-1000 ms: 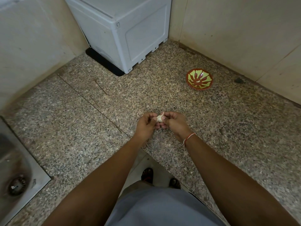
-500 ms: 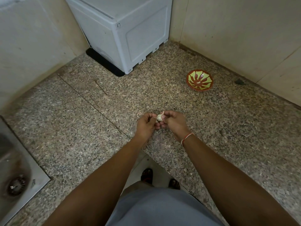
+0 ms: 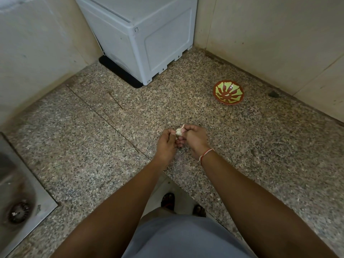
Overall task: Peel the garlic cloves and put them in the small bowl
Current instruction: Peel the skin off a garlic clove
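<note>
Both the left hand [image 3: 167, 141] and right hand [image 3: 195, 137] pinch the garlic clove [image 3: 179, 131] in their fingers; a slip would likely drop it on the desk [image 3: 260, 146], well short of the small bowl [image 3: 228, 92] at two o'clock.

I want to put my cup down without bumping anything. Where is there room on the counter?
Bare stone lies between the white box and the small bowl, and between the sink and the left hand. It is crowded where both hands pinch the garlic.

both hands shifted slightly up the worktop, right hand [image 3: 195, 139] fingertips now over the top of the garlic clove [image 3: 179, 131], papery skin tip sticking up higher, left hand [image 3: 167, 143] barely moved
</note>
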